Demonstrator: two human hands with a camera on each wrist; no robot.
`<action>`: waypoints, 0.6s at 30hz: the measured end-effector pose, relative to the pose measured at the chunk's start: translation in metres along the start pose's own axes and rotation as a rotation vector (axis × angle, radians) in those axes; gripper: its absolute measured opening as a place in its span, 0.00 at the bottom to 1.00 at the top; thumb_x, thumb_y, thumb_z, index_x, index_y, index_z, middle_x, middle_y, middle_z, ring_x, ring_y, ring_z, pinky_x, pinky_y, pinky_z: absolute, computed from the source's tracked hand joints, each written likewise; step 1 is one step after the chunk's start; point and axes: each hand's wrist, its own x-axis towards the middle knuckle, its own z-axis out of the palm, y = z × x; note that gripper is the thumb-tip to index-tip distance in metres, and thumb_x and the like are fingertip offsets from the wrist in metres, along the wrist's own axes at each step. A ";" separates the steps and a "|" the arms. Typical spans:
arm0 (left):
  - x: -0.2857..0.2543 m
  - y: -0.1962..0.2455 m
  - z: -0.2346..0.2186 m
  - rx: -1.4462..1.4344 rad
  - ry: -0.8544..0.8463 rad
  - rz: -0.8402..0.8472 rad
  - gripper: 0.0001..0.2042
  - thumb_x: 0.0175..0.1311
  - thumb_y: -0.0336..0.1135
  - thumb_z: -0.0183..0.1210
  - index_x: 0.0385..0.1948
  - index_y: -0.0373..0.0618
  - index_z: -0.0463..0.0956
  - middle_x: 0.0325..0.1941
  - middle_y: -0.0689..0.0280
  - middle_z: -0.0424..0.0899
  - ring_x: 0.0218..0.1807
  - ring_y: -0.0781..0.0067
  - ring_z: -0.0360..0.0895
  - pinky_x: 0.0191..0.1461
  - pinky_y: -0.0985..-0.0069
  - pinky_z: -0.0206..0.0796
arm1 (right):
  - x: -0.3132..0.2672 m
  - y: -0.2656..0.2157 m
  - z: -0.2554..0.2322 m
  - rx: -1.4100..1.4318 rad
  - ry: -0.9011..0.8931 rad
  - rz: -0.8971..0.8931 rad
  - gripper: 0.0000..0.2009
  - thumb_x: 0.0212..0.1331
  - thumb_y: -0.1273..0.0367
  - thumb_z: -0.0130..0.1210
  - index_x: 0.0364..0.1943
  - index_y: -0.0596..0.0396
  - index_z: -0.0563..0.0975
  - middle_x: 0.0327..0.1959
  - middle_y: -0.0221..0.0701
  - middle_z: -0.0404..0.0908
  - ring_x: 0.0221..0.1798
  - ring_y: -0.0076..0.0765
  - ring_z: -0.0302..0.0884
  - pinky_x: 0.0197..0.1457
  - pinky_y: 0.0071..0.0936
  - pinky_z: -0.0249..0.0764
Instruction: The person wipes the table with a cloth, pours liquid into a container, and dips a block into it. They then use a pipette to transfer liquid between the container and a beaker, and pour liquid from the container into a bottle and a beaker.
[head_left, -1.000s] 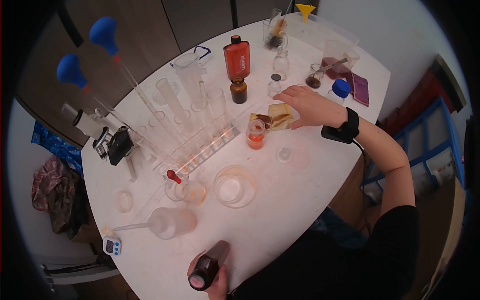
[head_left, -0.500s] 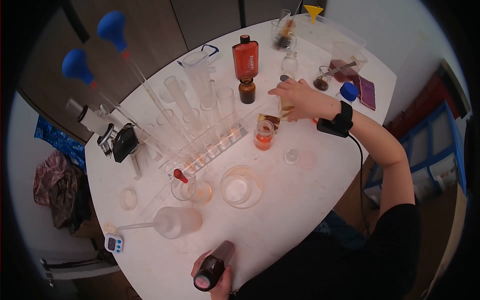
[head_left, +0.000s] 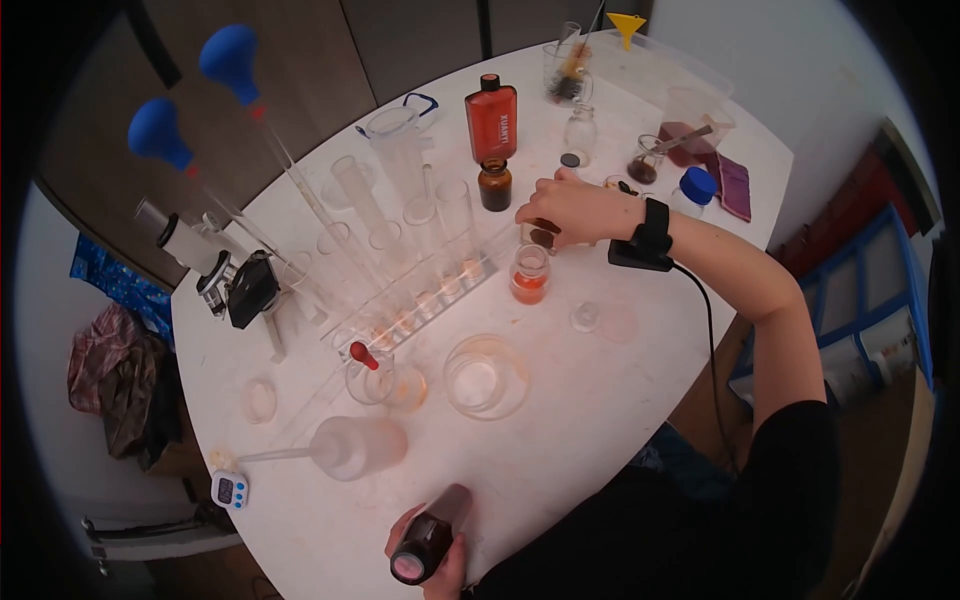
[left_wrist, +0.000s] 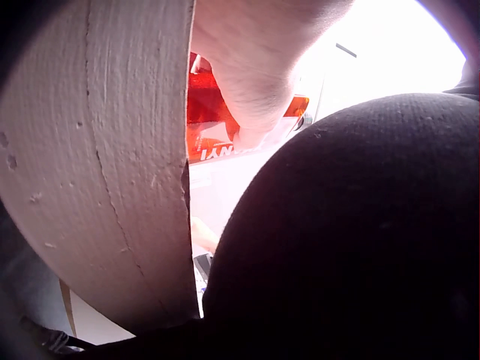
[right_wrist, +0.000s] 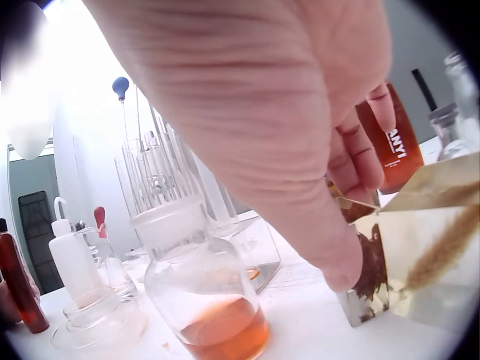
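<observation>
At the table's near edge, my left hand [head_left: 453, 572] grips a dark red bottle [head_left: 430, 532], its base facing the head camera. In the left wrist view, that hand [left_wrist: 251, 64] is around the red bottle [left_wrist: 206, 101]. My right hand [head_left: 592, 212] is low over the table's middle, thumb and fingers around a small clear block [right_wrist: 371, 266] with a dark specimen inside. A larger clear block [right_wrist: 427, 262] holding a brown plant spike stands against it; whether the hand also holds this one, I cannot tell. Beside them is an open glass jar [head_left: 528, 285] of orange liquid.
A test tube rack [head_left: 430, 300] and cylinders stand left of the jar. Behind are a brown bottle [head_left: 495, 187] and a red flask [head_left: 491, 120]. Nearer are a glass dish [head_left: 487, 377], a wash bottle [head_left: 355, 447] and a timer [head_left: 230, 488].
My right hand has come down and left over the clear blocks, closing its fingers. Small items right of it are now uncovered. The left hand still grips the bottle.
</observation>
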 end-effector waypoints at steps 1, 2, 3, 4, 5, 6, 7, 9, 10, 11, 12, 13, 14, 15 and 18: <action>0.000 0.000 0.000 -0.016 -0.006 -0.015 0.32 0.48 0.24 0.63 0.56 0.35 0.55 0.51 0.53 0.69 0.49 0.61 0.74 0.51 0.68 0.71 | 0.001 0.004 0.001 0.000 -0.001 0.003 0.24 0.39 0.69 0.65 0.47 0.49 0.74 0.35 0.30 0.78 0.47 0.34 0.68 0.51 0.32 0.55; -0.002 -0.002 -0.002 -0.017 -0.008 -0.015 0.32 0.48 0.24 0.63 0.56 0.35 0.55 0.51 0.53 0.69 0.49 0.61 0.74 0.51 0.68 0.71 | 0.004 0.009 0.004 -0.026 0.031 0.012 0.25 0.39 0.69 0.65 0.48 0.50 0.74 0.36 0.30 0.78 0.47 0.34 0.68 0.50 0.32 0.55; -0.005 -0.007 -0.006 -0.026 -0.007 -0.073 0.32 0.48 0.23 0.63 0.56 0.35 0.56 0.52 0.53 0.69 0.50 0.61 0.74 0.51 0.68 0.71 | 0.004 0.012 0.006 -0.053 0.063 0.021 0.26 0.38 0.68 0.66 0.48 0.50 0.74 0.37 0.31 0.77 0.47 0.33 0.68 0.49 0.32 0.55; -0.004 -0.007 -0.006 -0.035 -0.005 -0.130 0.32 0.48 0.23 0.63 0.56 0.35 0.56 0.52 0.53 0.69 0.50 0.61 0.73 0.51 0.68 0.71 | 0.003 0.011 0.004 -0.055 0.063 0.024 0.26 0.38 0.68 0.66 0.48 0.50 0.74 0.37 0.31 0.77 0.47 0.33 0.68 0.49 0.32 0.55; -0.003 -0.006 -0.005 -0.039 -0.008 -0.127 0.32 0.48 0.23 0.63 0.56 0.35 0.56 0.52 0.53 0.69 0.50 0.61 0.73 0.51 0.68 0.71 | 0.001 0.010 0.000 -0.025 0.072 0.027 0.25 0.40 0.68 0.65 0.49 0.51 0.73 0.40 0.32 0.76 0.49 0.34 0.68 0.51 0.33 0.56; -0.001 -0.004 -0.001 -0.027 0.014 -0.072 0.32 0.48 0.23 0.63 0.56 0.35 0.56 0.52 0.53 0.69 0.51 0.60 0.73 0.52 0.68 0.71 | -0.001 0.008 -0.004 0.005 0.082 0.031 0.25 0.42 0.67 0.64 0.49 0.51 0.73 0.43 0.34 0.75 0.50 0.35 0.67 0.53 0.33 0.56; 0.001 -0.002 0.002 -0.016 0.035 -0.018 0.32 0.48 0.23 0.63 0.56 0.35 0.56 0.53 0.52 0.68 0.52 0.60 0.72 0.52 0.67 0.71 | -0.006 0.007 -0.008 0.002 0.083 0.037 0.25 0.42 0.67 0.64 0.49 0.51 0.73 0.43 0.34 0.75 0.50 0.35 0.67 0.53 0.33 0.56; -0.003 -0.009 -0.004 -0.025 0.015 -0.051 0.33 0.48 0.23 0.63 0.57 0.35 0.55 0.53 0.52 0.68 0.53 0.59 0.72 0.53 0.67 0.70 | -0.022 0.002 -0.017 0.072 0.454 -0.023 0.20 0.48 0.66 0.60 0.49 0.51 0.74 0.44 0.34 0.75 0.54 0.37 0.66 0.55 0.35 0.58; -0.004 -0.013 -0.005 -0.032 -0.001 -0.087 0.34 0.48 0.23 0.63 0.57 0.35 0.54 0.54 0.52 0.68 0.54 0.59 0.71 0.54 0.66 0.69 | -0.036 -0.005 -0.031 -0.003 0.570 0.012 0.17 0.52 0.66 0.57 0.47 0.53 0.74 0.45 0.35 0.75 0.53 0.38 0.67 0.56 0.33 0.61; 0.000 -0.021 -0.004 -0.037 -0.007 -0.087 0.34 0.48 0.23 0.63 0.57 0.35 0.54 0.54 0.52 0.68 0.54 0.59 0.71 0.54 0.66 0.69 | -0.052 -0.006 -0.045 -0.014 0.690 0.010 0.15 0.53 0.66 0.57 0.45 0.55 0.74 0.44 0.35 0.75 0.50 0.39 0.69 0.53 0.32 0.63; 0.001 -0.022 -0.003 -0.039 -0.011 -0.087 0.33 0.48 0.23 0.63 0.57 0.35 0.55 0.54 0.52 0.68 0.53 0.59 0.71 0.54 0.66 0.69 | -0.068 -0.005 -0.058 -0.025 0.810 0.010 0.14 0.53 0.67 0.56 0.43 0.56 0.74 0.44 0.35 0.76 0.48 0.40 0.71 0.50 0.31 0.66; 0.001 -0.024 -0.001 -0.043 -0.014 -0.087 0.33 0.48 0.23 0.63 0.57 0.35 0.55 0.53 0.52 0.68 0.53 0.59 0.71 0.54 0.66 0.69 | -0.086 -0.004 -0.071 0.103 0.938 0.071 0.12 0.54 0.68 0.55 0.41 0.58 0.74 0.40 0.35 0.77 0.43 0.38 0.74 0.45 0.28 0.69; 0.002 -0.026 0.001 -0.045 -0.018 -0.086 0.33 0.47 0.23 0.63 0.56 0.35 0.56 0.53 0.53 0.68 0.53 0.59 0.71 0.54 0.66 0.69 | -0.106 0.004 -0.079 0.178 1.005 0.242 0.11 0.55 0.69 0.53 0.41 0.58 0.74 0.38 0.32 0.79 0.40 0.33 0.75 0.42 0.25 0.70; 0.004 -0.027 0.002 -0.047 -0.022 -0.084 0.32 0.47 0.23 0.63 0.56 0.35 0.56 0.53 0.53 0.69 0.52 0.59 0.71 0.54 0.66 0.69 | -0.127 0.029 -0.081 0.211 1.100 0.329 0.11 0.57 0.69 0.52 0.43 0.57 0.74 0.39 0.31 0.79 0.39 0.27 0.75 0.40 0.24 0.70; 0.012 -0.032 0.011 -0.060 -0.032 -0.067 0.31 0.47 0.24 0.63 0.55 0.35 0.57 0.52 0.53 0.70 0.51 0.60 0.72 0.53 0.66 0.69 | -0.180 0.105 -0.073 0.454 1.275 0.649 0.14 0.58 0.66 0.50 0.45 0.58 0.75 0.41 0.33 0.78 0.40 0.28 0.78 0.40 0.22 0.70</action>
